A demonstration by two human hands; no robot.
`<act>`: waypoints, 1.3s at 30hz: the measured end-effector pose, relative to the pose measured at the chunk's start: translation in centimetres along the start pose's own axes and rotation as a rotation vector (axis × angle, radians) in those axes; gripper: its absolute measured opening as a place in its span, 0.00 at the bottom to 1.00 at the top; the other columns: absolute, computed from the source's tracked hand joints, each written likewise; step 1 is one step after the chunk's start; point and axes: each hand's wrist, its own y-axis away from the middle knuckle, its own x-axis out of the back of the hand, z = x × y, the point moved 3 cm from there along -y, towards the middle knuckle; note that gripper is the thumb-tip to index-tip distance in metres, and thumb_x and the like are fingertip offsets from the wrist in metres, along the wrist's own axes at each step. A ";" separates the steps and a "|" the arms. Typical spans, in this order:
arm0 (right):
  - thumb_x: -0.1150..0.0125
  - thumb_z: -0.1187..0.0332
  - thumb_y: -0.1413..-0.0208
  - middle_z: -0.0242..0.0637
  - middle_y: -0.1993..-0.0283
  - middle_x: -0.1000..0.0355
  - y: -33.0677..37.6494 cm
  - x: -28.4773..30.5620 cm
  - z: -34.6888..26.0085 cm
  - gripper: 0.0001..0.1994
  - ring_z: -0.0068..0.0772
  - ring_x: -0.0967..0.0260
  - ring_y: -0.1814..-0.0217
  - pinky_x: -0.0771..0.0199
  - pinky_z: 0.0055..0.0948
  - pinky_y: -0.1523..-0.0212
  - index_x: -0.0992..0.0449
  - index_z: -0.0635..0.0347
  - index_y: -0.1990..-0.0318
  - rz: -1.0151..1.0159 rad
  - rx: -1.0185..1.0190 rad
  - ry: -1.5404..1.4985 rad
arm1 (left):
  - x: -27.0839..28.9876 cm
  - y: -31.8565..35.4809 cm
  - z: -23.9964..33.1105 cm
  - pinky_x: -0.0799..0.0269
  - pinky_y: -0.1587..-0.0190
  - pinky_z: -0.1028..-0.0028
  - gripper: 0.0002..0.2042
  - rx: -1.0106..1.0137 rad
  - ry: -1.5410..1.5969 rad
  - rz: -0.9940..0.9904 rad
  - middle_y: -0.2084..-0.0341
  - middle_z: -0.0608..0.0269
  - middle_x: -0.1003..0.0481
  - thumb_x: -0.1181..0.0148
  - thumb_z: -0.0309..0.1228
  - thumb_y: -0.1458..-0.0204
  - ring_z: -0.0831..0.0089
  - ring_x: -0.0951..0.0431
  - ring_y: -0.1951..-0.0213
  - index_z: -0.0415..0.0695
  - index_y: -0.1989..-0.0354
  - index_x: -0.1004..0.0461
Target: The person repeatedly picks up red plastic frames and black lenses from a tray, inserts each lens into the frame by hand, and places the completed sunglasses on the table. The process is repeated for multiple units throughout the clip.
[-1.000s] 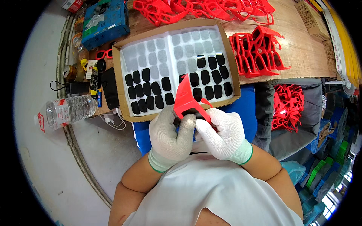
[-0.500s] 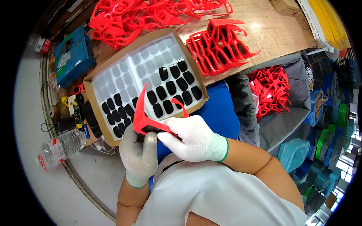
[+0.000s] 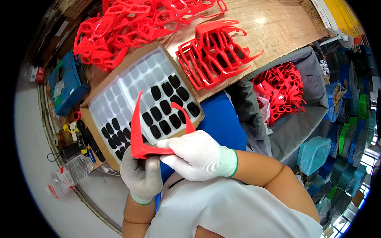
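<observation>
Both my hands wear white knit gloves, the left one greyed at the fingers. Between them, above my lap, they grip a red sunglasses frame (image 3: 137,133), its two temples pointing up and away from me. My left hand (image 3: 142,174) pinches the front of the frame at its left end, thumb along the lower edge. With fingers closed, my right hand (image 3: 196,156) holds the right end beside the other temple. Just beyond is a cardboard box (image 3: 94,133) with a pale lens tray; dark lenses (image 3: 164,107) fill its nearer pockets. Whether lenses sit in the held frame is hidden.
A tangled heap of red frames (image 3: 119,27) lies at the far left of the wooden table (image 3: 274,27). Right of the box stand stacked red sunglasses (image 3: 216,53). A grey-lined bin (image 3: 293,127) holds more red frames. A blue case (image 3: 69,85) and plastic bottle (image 3: 73,174) are left.
The held sunglasses frame has tilted, so the dark lens seen along its front no longer shows. Both hands still grip it. My view has shifted, moving the box and heap left.
</observation>
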 end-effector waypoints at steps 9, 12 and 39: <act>0.50 0.71 0.39 0.52 0.73 0.27 -0.8 22.4 8.5 0.11 0.52 0.25 0.70 0.27 0.41 0.67 0.28 0.64 0.53 0.666 -0.360 0.419 | -7.4 -11.9 7.1 0.25 0.53 0.55 0.13 -0.738 -0.425 -0.293 0.55 0.48 0.23 0.35 0.29 0.55 0.47 0.22 0.54 0.47 0.58 0.19; 0.48 0.68 0.39 0.62 0.59 0.25 -3.7 26.4 15.4 0.13 0.63 0.27 0.53 0.26 0.51 0.51 0.28 0.64 0.50 0.385 -0.574 0.692 | -14.0 -17.5 6.5 0.41 0.36 0.42 0.29 -0.710 -0.579 -0.278 0.40 0.41 0.32 0.32 0.38 0.54 0.37 0.34 0.39 0.47 0.40 0.28; 0.48 0.64 0.43 0.56 0.57 0.23 -6.9 24.6 17.9 0.15 0.57 0.25 0.54 0.26 0.45 0.51 0.22 0.66 0.57 0.003 -0.313 0.705 | -21.6 -26.0 -1.1 0.32 0.39 0.55 0.38 -0.113 -0.835 -0.343 0.48 0.38 0.26 0.48 0.60 0.44 0.46 0.27 0.43 0.32 0.41 0.31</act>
